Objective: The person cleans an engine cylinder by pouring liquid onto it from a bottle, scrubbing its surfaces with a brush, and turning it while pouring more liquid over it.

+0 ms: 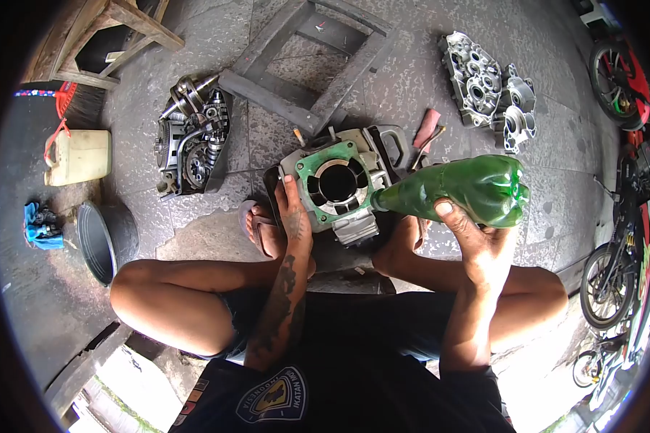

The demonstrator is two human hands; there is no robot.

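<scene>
A metal engine block (372, 162) with a green gasket (312, 173) around its round cylinder bore (337, 186) stands between my feet. My left hand (294, 216) grips the block's left side, fingers pointing away from me along its edge. In my right hand (480, 242) is a green plastic bottle (458, 186), tipped on its side. The bottle's neck points left, its mouth right at the block's right edge near the gasket. My thumb lies across the bottle's near side, while the other fingers are hidden beneath it.
Beyond the block lies a wooden frame (271, 92). Engine parts (195, 141) sit in a dark tray at left, and bare metal casings (477, 83) at right. A black bucket (126, 234) and cream jerrycan (83, 157) stand left. Motorcycles (614, 278) line the right.
</scene>
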